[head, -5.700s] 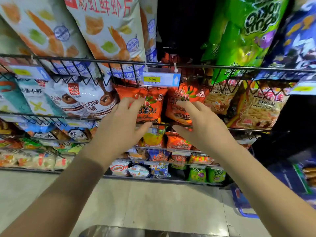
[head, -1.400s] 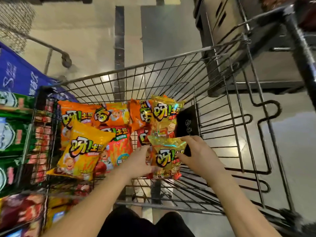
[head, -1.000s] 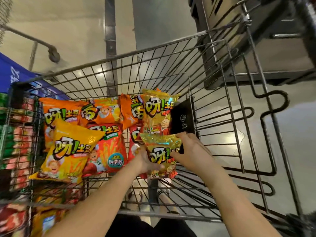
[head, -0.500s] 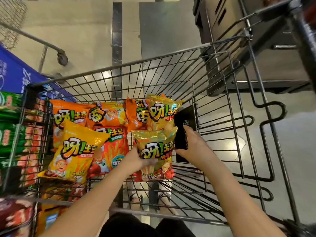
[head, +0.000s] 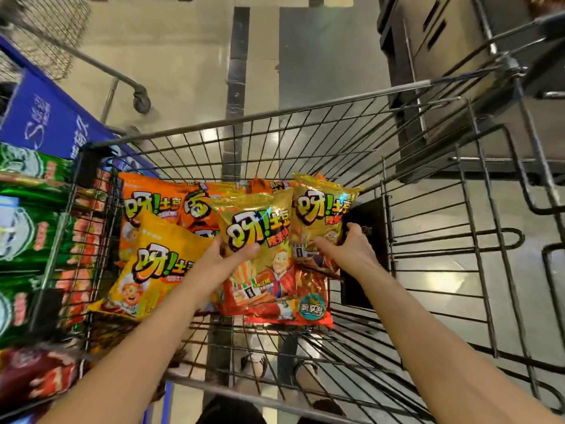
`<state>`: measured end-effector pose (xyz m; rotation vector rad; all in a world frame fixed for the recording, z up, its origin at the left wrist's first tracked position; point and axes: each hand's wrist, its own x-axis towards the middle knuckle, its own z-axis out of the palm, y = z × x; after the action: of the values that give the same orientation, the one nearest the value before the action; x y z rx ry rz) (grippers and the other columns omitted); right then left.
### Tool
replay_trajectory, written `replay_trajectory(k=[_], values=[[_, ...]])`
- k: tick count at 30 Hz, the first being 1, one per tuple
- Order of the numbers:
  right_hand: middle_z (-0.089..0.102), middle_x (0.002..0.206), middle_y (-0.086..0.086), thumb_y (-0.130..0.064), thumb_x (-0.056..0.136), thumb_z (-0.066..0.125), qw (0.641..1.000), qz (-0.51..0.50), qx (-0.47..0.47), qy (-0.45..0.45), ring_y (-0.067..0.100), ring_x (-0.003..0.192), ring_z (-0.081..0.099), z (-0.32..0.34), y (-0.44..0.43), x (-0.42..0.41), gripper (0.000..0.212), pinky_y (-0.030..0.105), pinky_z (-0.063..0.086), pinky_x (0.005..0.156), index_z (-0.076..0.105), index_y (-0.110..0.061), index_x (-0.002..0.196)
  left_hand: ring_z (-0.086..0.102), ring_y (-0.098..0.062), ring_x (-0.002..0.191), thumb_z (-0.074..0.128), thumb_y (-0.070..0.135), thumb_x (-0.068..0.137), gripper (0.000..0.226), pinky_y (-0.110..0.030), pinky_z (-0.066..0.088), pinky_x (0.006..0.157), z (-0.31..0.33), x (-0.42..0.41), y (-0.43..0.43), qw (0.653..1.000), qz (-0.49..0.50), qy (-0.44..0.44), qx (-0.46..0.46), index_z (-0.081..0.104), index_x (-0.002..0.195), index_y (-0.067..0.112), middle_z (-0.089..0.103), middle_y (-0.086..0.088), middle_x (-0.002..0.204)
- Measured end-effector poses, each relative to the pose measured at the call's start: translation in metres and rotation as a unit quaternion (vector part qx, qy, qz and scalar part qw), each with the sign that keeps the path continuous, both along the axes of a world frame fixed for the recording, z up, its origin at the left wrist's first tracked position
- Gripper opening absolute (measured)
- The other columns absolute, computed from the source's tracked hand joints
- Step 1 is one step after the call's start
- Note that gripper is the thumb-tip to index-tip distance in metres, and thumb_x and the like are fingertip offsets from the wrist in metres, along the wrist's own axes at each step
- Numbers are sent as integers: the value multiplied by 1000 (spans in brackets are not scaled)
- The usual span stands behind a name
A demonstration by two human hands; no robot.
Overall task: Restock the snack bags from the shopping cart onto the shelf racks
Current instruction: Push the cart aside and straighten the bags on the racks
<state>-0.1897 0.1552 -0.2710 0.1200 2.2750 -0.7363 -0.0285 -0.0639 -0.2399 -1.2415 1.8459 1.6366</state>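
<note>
Right at the near rim of the black wire shopping cart (head: 214, 388), both bare forearms reach in over the rail. The left hand (head: 224, 260) has the gold foil snack bag (head: 260, 228) by its left edge, thumb laid across the front and fingers tucked behind. It holds the bag up mid-cart, above the others. Under it, flat on the cart's bottom wires, lies a red foil bag with a teal badge (head: 308, 310).

Toward the cart's right wall, the right hand (head: 351, 249) grips a second gold foil bag (head: 321, 209). The thumb is on the printed face and the fingers curl round the right edge, hard by a flat black panel (head: 370, 215) propped inside that wall. At the cart's left wall a yellow plastic bag (head: 153, 264) leans over the orange bags (head: 146, 200), which sit deeper in, toward the cart's far wall. Outside the left wall, green packets (head: 27, 228) are stacked.

These bags look air-puffed and very light, the foil slick and crinkly, the contents likely brittle. A pinch on the crimped seam or a side edge seems the safe hold. Squeezing the belly would probably crush what's inside, and a loose grip on that glossy film could slip. One bag per hand looks an easy carry.
</note>
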Motion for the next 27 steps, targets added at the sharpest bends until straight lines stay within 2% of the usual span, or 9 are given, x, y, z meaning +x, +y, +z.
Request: replay_trajectory(k=[2, 7, 9, 11, 14, 18, 20, 24, 27], values=[[51, 149, 11, -54, 85, 78, 999, -31, -5, -16, 31, 137, 50, -14, -3, -2, 92, 45, 45, 105, 31, -16, 154, 32, -31, 152, 74, 91, 52, 138, -58, 28, 121, 1, 0, -6, 999, 24, 10, 22, 8, 162, 42, 24, 1, 170], [59, 140, 7, -61, 77, 82, 997, -54, -14, -57, 29, 130, 57, -42, -16, -14, 93, 43, 49, 104, 39, -15, 145, 34, -28, 150, 77, 79, 62, 127, -53, 27, 119, 0, 2, -19, 994, 73, 53, 61, 14, 163, 36, 29, 0, 167], [59, 141, 7, -64, 70, 85, 994, -61, -29, -81, 28, 131, 57, -48, -21, -20, 103, 45, 48, 109, 38, -14, 146, 36, -26, 147, 79, 76, 65, 124, -48, 28, 118, 0, 3, -23, 993, 80, 58, 71, 16, 163, 34, 32, 0, 166], [59, 143, 7, -68, 63, 88, 993, -62, -33, -99, 29, 132, 57, -52, -21, -23, 114, 49, 47, 111, 35, -14, 148, 36, -25, 148, 75, 58, 82, 105, -46, 28, 118, -2, 5, -26, 991, 97, 64, 65, 16, 163, 30, 31, -2, 166], [55, 147, 8, -72, 51, 91, 991, -46, -36, -123, 30, 137, 52, -57, -19, -26, 131, 51, 44, 114, 29, -14, 152, 32, -26, 150, 72, 50, 86, 99, -47, 27, 119, 2, 4, -28, 991, 91, 66, 66, 15, 164, 28, 26, -2, 168], [51, 150, 10, -61, 55, 95, 989, -31, -48, -139, 32, 140, 48, -58, -16, -28, 133, 50, 41, 115, 23, -12, 156, 39, -12, 124, 70, 41, 92, 85, -39, 31, 109, 12, 0, -29, 990, 91, 82, 64, 22, 162, 26, 35, -3, 162], [52, 148, 9, -55, 56, 97, 986, -33, -65, -147, 31, 138, 49, -60, -12, -25, 130, 47, 42, 112, 25, -12, 156, 39, -13, 122, 69, 41, 92, 85, -42, 30, 112, 16, 0, -30, 991, 92, 79, 65, 22, 162, 28, 36, -2, 162], [68, 127, 2, -53, 48, 101, 974, -44, -127, -183, 22, 116, 65, -55, -2, -18, 110, 39, 52, 95, 49, -20, 139, 42, -17, 129, 69, 43, 90, 89, -43, 30, 114, 28, -3, -32, 992, 81, 77, 63, 20, 162, 27, 36, -3, 163], [73, 122, 3, -52, 39, 104, 959, -58, -187, -205, 24, 109, 73, -50, 7, -16, 119, 51, 56, 99, 48, -24, 139, 41, -19, 131, 76, 54, 80, 103, -46, 29, 116, 37, -1, -37, 993, 81, 75, 48, 20, 162, 26, 34, -4, 164]])
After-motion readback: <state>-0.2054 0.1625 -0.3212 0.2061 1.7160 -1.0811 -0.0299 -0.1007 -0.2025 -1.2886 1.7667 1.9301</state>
